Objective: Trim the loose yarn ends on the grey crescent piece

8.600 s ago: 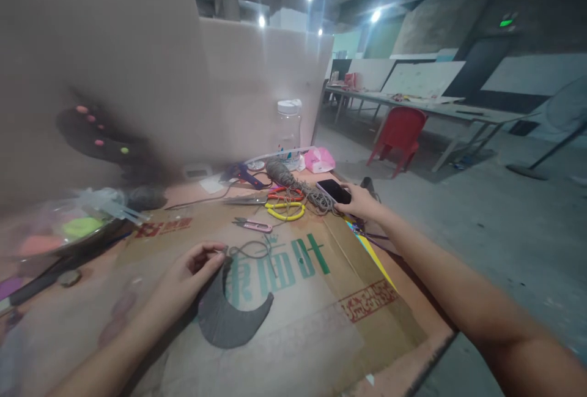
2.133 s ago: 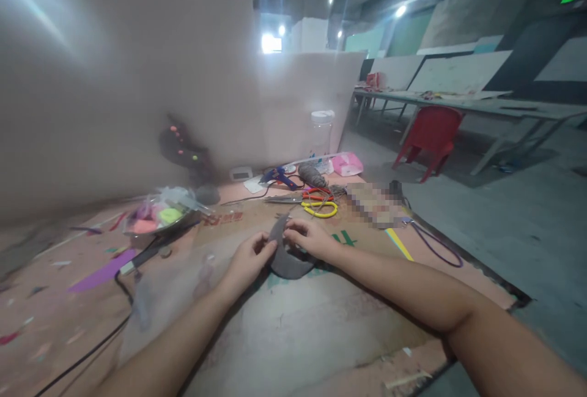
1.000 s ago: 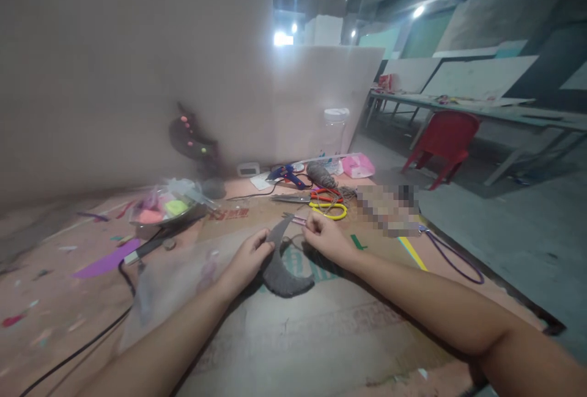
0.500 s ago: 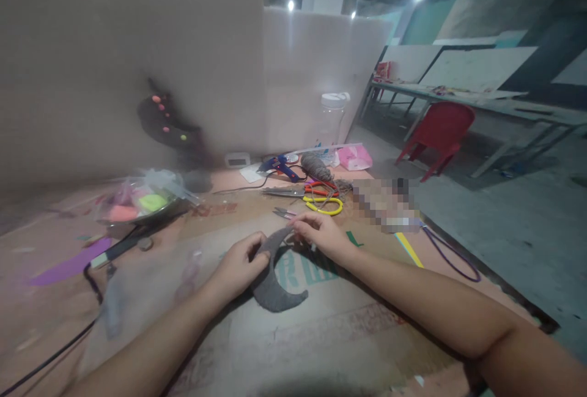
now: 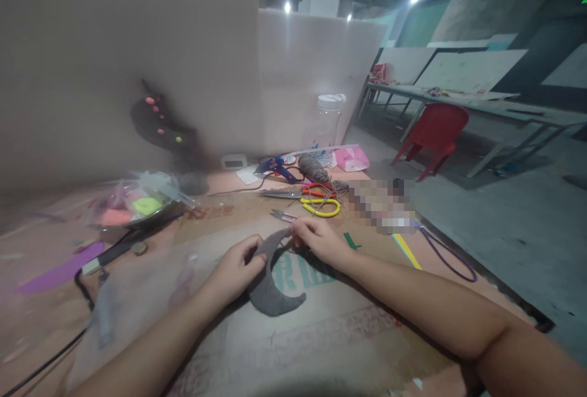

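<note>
A grey crescent moon shape (image 5: 270, 304), apparently covered in yarn, is held just above the cardboard sheet (image 5: 243, 348). My left hand (image 5: 243, 265) grips its outer curve, thumb on the upper face. At the upper tip, the fingers of my right hand (image 5: 321, 241) are pinched together. A thin strand seems to hang below them, though what exactly lies between the fingertips is hard to make out. Small thread snips (image 5: 282, 216) lie just beyond my right hand. Behind these rest scissors (image 5: 321, 206) with yellow and red handles.
A ball of grey yarn (image 5: 313, 166), a blue glue gun (image 5: 279, 169) and a clear bottle (image 5: 328, 118) stand at the back. To the left are a bowl of bright pieces (image 5: 137, 204) and a purple sheet (image 5: 59, 271). A blurred-out item (image 5: 380, 204) lies right.
My right hand's fingers have closed in tighter at the crescent's upper tip. The left hand keeps its grip, and the whole view has shifted slightly.
</note>
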`<act>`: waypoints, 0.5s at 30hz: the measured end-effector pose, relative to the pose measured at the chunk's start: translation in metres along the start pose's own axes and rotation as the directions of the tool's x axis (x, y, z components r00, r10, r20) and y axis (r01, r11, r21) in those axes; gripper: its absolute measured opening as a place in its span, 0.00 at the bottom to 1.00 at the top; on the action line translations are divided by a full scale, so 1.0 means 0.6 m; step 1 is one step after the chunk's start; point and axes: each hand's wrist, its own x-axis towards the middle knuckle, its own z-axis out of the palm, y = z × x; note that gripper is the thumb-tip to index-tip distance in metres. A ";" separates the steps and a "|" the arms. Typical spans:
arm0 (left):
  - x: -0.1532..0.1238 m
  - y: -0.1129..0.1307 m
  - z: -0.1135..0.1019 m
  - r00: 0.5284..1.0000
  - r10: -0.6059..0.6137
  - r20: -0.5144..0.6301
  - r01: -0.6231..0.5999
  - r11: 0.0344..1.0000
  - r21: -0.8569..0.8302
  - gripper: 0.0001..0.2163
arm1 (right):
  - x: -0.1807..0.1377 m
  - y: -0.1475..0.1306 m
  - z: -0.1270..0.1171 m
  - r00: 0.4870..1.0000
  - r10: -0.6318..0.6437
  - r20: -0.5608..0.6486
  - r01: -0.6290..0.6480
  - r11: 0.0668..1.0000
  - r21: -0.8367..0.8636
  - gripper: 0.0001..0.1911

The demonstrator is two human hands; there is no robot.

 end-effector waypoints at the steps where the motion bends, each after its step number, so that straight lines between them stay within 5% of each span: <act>1: 0.001 -0.001 0.000 1.000 -0.001 -0.001 0.001 1.000 -0.008 0.05 | -0.001 0.000 0.000 1.000 -0.006 -0.009 0.006 1.000 -0.001 0.27; 15: -0.004 0.006 0.001 1.000 0.026 -0.002 -0.026 1.000 -0.002 0.03 | 0.004 0.005 -0.001 0.999 -0.020 0.029 0.021 0.999 -0.031 0.17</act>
